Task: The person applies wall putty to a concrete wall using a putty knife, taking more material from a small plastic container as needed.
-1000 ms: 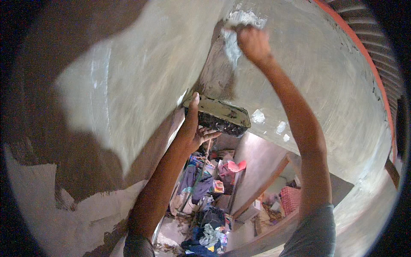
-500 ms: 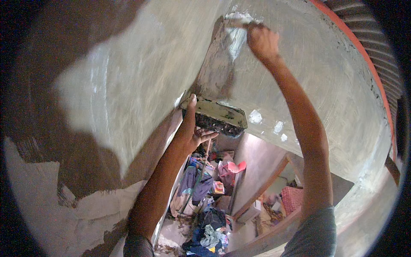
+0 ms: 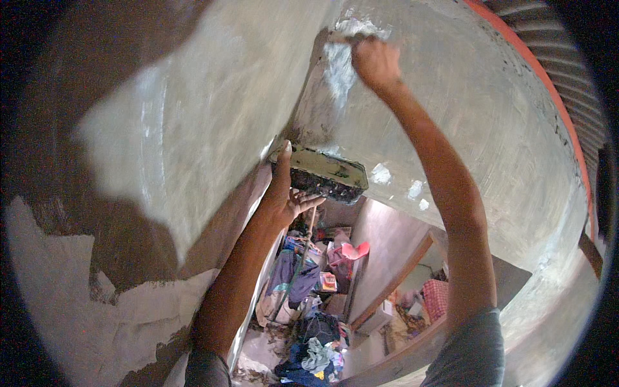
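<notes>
My left hand [image 3: 287, 201] grips a dark, oblong trough [image 3: 335, 188] by its left end, thumb over the rim and fingers underneath. A greyish-green coating covers the trough's upper face, with black smears on it. Higher up, my right hand [image 3: 376, 63] is closed around a narrow tool [image 3: 339, 38], whose blurred end lies against the wall [image 3: 445, 109]. Whether it is a brush or a scraper I cannot tell. Around the tool's end, a wet white patch [image 3: 338, 72] spreads over the wall beside the corner.
White dabs [image 3: 381, 173] mark the wall right of the trough. Corrugated roofing [image 3: 548, 45] borders the upper right behind a red edge. Below are piled clothes [image 3: 316, 351], a pole [image 3: 300, 267], a red chair [image 3: 356, 250] and a wooden beam [image 3: 393, 284].
My right hand and its tool have slid left along the wall toward the corner. The white patch looks wider beneath them. My left hand and the trough have shifted slightly left.
</notes>
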Tool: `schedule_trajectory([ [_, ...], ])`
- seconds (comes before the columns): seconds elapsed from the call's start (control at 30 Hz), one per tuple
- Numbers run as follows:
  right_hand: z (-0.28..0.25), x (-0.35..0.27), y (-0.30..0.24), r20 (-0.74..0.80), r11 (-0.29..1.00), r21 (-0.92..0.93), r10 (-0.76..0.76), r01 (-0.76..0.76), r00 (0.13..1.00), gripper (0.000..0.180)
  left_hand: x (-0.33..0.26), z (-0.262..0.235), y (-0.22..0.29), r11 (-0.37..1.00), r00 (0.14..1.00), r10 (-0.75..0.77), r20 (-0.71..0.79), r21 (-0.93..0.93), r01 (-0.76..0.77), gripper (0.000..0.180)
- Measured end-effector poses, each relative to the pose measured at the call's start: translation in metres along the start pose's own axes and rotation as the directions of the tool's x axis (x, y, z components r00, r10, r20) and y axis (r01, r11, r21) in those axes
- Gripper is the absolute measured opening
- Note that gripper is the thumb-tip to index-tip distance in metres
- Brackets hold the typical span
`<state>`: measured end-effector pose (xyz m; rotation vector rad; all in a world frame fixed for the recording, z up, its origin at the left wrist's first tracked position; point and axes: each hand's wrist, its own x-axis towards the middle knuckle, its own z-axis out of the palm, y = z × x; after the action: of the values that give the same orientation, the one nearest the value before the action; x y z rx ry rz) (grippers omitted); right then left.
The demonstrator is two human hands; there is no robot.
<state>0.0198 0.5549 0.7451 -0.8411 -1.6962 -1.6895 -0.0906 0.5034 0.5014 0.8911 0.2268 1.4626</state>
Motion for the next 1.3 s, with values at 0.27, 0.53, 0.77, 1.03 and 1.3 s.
schedule_trajectory([
  [0.27, -0.011, -0.058, -0.040, 0.088, 0.966, 0.189, -0.194, 0.175, 0.977, 0.024, -0.006, -0.006, -0.009, 0.899, 0.892, 0.364, 0.267, 0.151, -0.412, 0.067],
  [0.53, -0.003, 0.002, 0.000, -0.057, 1.000, 0.031, 0.001, 0.001, 0.998, 0.021, -0.001, -0.002, -0.004, 0.995, 0.995, 0.102, -0.008, 0.017, -0.102, 0.074],
  [0.77, -0.016, -0.102, -0.070, 0.103, 0.945, 0.265, -0.226, 0.192, 0.969, 0.027, -0.010, 0.000, -0.002, 0.965, 0.972, 0.212, 0.099, 0.137, -0.224, 0.061],
  [1.03, -0.038, -0.128, -0.063, 0.279, 0.929, 0.326, -0.271, 0.175, 0.921, 0.027, -0.002, 0.002, -0.004, 0.983, 0.986, 0.160, 0.055, 0.084, -0.164, 0.064],
  [1.3, -0.027, -0.061, -0.006, -0.092, 0.982, 0.163, -0.076, 0.090, 0.993, 0.024, -0.003, 0.009, 0.000, 0.995, 0.997, 0.070, -0.017, 0.077, -0.069, 0.066],
])
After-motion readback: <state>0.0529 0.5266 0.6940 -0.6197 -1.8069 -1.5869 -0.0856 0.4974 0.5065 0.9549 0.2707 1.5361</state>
